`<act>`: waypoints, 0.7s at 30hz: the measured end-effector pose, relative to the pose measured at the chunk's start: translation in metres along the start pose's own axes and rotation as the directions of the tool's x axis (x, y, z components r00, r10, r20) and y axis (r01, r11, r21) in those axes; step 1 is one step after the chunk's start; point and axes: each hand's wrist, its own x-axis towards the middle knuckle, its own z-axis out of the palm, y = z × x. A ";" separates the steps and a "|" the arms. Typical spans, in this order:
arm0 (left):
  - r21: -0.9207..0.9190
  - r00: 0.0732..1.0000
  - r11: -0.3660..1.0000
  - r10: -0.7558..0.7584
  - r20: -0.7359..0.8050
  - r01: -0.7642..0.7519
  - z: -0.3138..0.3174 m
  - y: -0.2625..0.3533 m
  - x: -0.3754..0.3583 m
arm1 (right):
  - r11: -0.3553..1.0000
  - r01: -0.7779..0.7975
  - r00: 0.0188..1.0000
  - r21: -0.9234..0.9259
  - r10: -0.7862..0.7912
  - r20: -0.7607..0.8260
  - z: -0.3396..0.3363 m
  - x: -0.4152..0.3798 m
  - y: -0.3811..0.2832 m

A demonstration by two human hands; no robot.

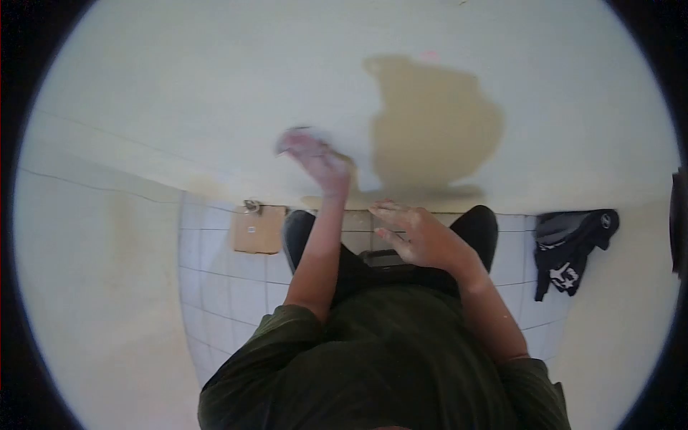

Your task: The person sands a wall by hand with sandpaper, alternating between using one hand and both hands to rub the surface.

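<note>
My left hand (319, 163) is raised in front of the pale wall (236, 93), blurred by motion, its fingers bunched together. Around the fingertips shows a small pale greyish thing with a dark edge; its kind cannot be made out. Lower and to the right, my right hand (419, 235) hovers above my lap with fingers stretched out, holding nothing. White powder coats the fingers of this hand. Between my knees, partly hidden, is a dark object (383, 259) with a handle-like edge.
On the white tiled floor (215, 287) at left lies a flat piece of cardboard (259, 231), with a small tangled greyish thing (251, 206) at its corner. A dark garment (570, 247) with white print lies at right. A thin cable (107, 188) runs along the left wall.
</note>
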 end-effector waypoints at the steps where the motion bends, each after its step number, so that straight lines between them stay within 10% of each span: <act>1: -0.021 0.987 0.992 -0.128 -0.098 0.127 0.008 0.002 -0.003 | 1.000 -0.030 0.999 -0.006 0.030 0.019 0.000 0.000 0.003; 4: 0.018 0.986 0.995 -0.095 -0.136 0.098 0.015 0.044 -0.006 | 0.998 -0.064 0.997 -0.007 0.064 0.037 -0.005 -0.013 0.013; 5: 0.134 0.982 0.973 0.181 0.060 -0.188 0.009 0.041 -0.009 | 0.998 -0.054 0.997 -0.011 0.054 0.049 -0.006 -0.013 0.015; 7: 0.174 0.655 0.668 0.585 0.479 -0.724 -0.010 0.012 -0.009 | 0.999 -0.038 0.997 -0.020 0.039 0.061 -0.007 -0.009 0.014; 10: 0.097 0.986 0.991 0.076 0.146 -0.091 -0.019 0.012 0.000 | 1.000 -0.023 0.999 -0.022 0.024 0.043 -0.014 -0.010 0.009; 13: -0.080 0.928 0.965 -0.263 -0.264 0.250 0.003 0.037 0.006 | 1.000 -0.023 1.000 0.001 0.023 -0.013 -0.011 -0.014 0.005; 16: 0.084 0.866 0.940 0.267 0.422 -0.331 -0.006 0.038 -0.024 | 1.000 -0.026 0.999 0.013 0.027 -0.025 -0.010 -0.013 0.019; 19: 0.174 0.900 0.924 0.267 0.344 -0.341 -0.018 0.006 -0.011 | 0.999 -0.025 0.999 0.030 0.026 -0.023 -0.013 -0.019 0.019; 21: 0.227 0.981 0.957 -0.193 0.027 0.182 -0.015 0.017 -0.003 | 0.997 -0.059 0.997 0.057 0.062 -0.053 -0.011 -0.026 0.019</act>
